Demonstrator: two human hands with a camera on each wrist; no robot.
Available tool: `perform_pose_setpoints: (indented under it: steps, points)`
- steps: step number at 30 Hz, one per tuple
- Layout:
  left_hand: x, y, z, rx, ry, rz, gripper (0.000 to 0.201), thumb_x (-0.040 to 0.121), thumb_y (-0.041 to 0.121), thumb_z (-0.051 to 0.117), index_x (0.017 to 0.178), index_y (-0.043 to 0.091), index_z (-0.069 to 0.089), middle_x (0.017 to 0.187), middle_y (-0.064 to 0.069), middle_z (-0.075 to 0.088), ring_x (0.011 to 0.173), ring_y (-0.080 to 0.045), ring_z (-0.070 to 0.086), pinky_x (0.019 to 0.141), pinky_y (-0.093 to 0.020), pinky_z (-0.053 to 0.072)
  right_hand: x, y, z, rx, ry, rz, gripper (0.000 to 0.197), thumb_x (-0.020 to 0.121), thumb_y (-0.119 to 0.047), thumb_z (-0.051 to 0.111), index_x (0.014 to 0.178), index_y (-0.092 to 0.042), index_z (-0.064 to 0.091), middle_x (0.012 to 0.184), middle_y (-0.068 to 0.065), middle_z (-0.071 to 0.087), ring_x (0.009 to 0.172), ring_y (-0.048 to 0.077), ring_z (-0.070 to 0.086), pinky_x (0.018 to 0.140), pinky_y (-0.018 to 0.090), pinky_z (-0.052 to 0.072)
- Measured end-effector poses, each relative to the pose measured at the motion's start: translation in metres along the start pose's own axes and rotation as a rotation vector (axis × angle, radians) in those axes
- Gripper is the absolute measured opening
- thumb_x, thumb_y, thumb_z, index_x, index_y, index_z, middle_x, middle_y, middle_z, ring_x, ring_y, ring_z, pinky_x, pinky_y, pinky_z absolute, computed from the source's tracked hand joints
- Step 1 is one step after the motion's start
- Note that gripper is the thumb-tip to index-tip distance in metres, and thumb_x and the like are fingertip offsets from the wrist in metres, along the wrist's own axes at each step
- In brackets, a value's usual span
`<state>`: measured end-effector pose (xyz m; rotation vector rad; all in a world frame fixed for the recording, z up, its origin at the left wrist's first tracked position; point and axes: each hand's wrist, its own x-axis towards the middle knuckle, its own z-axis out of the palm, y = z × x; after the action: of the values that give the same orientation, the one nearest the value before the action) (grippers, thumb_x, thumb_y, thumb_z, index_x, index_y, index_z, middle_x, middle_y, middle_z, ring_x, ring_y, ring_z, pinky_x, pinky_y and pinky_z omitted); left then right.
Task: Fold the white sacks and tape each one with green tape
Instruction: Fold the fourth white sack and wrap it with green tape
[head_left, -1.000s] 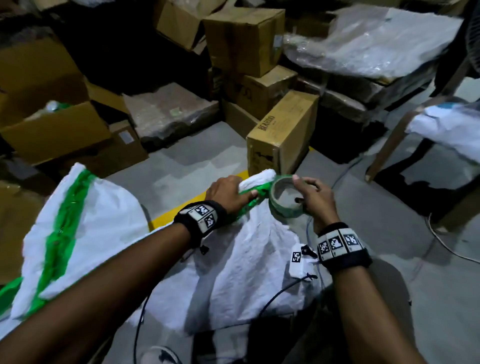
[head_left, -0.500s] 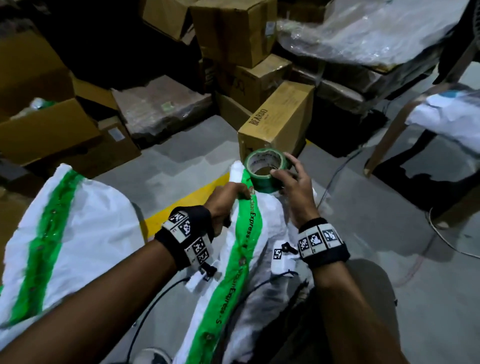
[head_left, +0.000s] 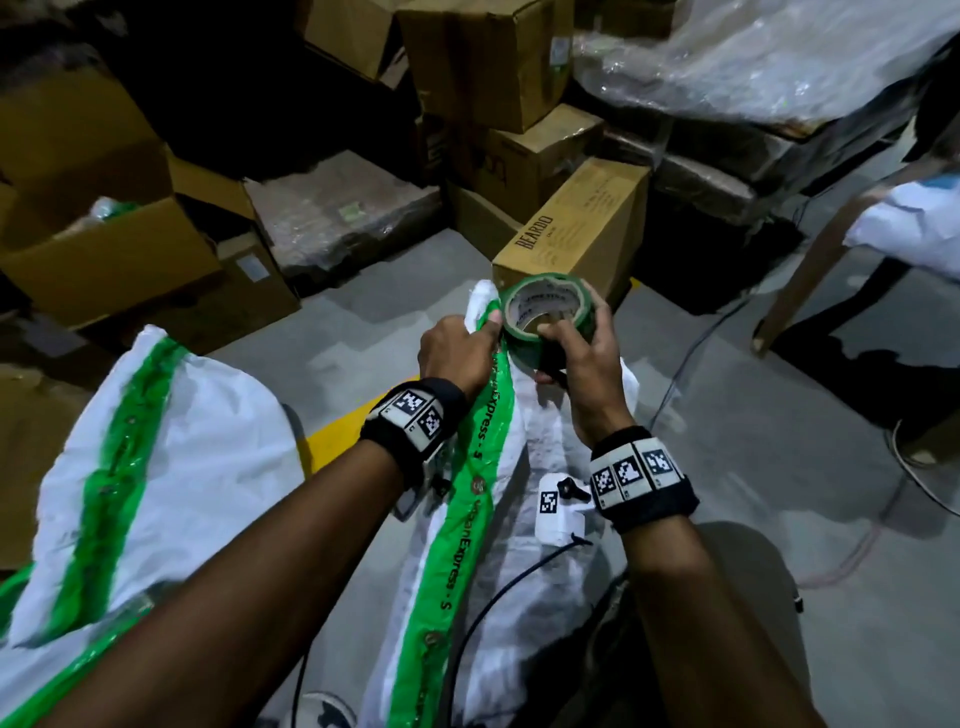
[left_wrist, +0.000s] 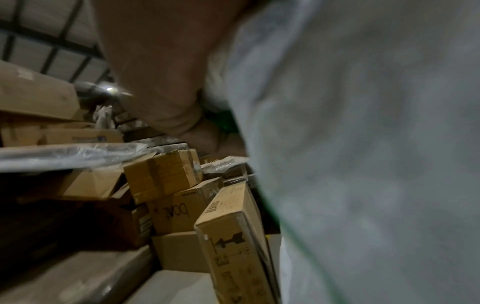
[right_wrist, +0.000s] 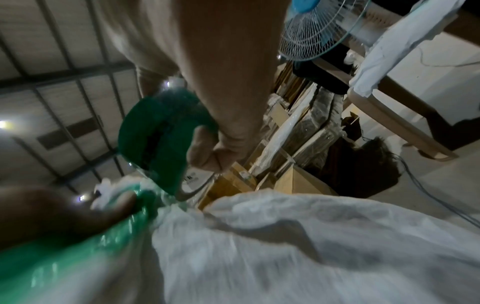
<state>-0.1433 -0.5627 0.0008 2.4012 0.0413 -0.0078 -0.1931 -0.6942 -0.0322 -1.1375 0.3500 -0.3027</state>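
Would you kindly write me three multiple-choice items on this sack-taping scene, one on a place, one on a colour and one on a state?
1. Where is the tape roll?
A. On the floor
B. In the right hand, at the sack's far end
C. Inside a box

2. What colour is the strip along the held sack?
A. Green
B. Yellow
C. Red

3. What is the left hand doing?
A. Hanging idle
B. Lifting a box
C. Holding the taped sack end

Answers: 1 B, fingers curl round the roll; 2 A, a green printed strip runs its length; 3 C, the thumb presses the tape there.
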Motion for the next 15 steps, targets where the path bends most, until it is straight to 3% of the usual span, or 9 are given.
perform_pose_setpoints:
  steps: [3,6,9,11,13,15]
  points:
    - [0.004,-0.007,-0.003,0.108,-0.003,0.059,0.044,0.100,0.045,0.053,0.093,0.003,0.063,0.105,-0.029,0.066,0.100,-0.044,0.060,0.069,-0.034,0.032,0.006,-0.014,-0.006,-0.014,0.038,-0.016,0.052,0.084,-0.037,0.062,0.135,-0.041,0.053,0.128,0.002,0.063,0.107,0.023,0.066,0.053,0.028,0.051]
    - [0.015,-0.012,-0.010,0.227,0.009,0.034,0.048,0.101,0.042,0.052,0.110,-0.003,0.066,0.117,-0.030,0.065,0.111,-0.045,0.058,0.079,-0.040,0.041,0.004,-0.020,-0.010,-0.042,0.003,0.028,0.057,0.072,-0.048,0.062,0.129,-0.042,0.060,0.127,0.000,0.066,0.115,0.029,0.062,0.058,0.027,0.045]
    - [0.031,-0.021,-0.020,0.251,0.027,-0.056,0.052,0.101,0.044,0.051,0.115,-0.004,0.065,0.122,-0.029,0.063,0.115,-0.044,0.057,0.088,-0.042,0.045,-0.003,-0.018,-0.011,-0.114,-0.152,0.023,0.067,0.065,-0.044,0.063,0.132,-0.036,0.062,0.124,-0.002,0.068,0.117,0.026,0.061,0.071,0.036,0.049]
    - [0.040,-0.026,-0.029,0.213,0.023,-0.109,0.054,0.101,0.044,0.052,0.118,-0.004,0.066,0.124,-0.030,0.062,0.117,-0.044,0.057,0.090,-0.042,0.045,-0.010,-0.015,-0.013,-0.224,-0.307,0.000,0.071,0.066,-0.033,0.065,0.137,-0.030,0.058,0.118,-0.006,0.070,0.107,0.018,0.066,0.088,0.039,0.051]
    - [0.043,-0.031,-0.033,0.167,0.010,-0.127,0.053,0.100,0.046,0.053,0.117,-0.003,0.067,0.123,-0.029,0.064,0.115,-0.044,0.058,0.086,-0.040,0.045,-0.025,-0.009,-0.011,-0.421,-0.461,-0.017,0.076,0.067,-0.036,0.068,0.141,-0.038,0.053,0.119,-0.017,0.066,0.099,0.008,0.067,0.092,0.031,0.051]
    - [0.040,-0.032,-0.032,0.071,-0.013,-0.099,0.048,0.099,0.046,0.055,0.109,0.002,0.071,0.112,-0.026,0.068,0.106,-0.040,0.062,0.078,-0.036,0.043,-0.038,0.004,-0.005,-0.617,-0.555,-0.051,0.079,0.064,-0.047,0.068,0.141,-0.049,0.047,0.124,-0.013,0.066,0.105,0.011,0.067,0.096,0.039,0.052]
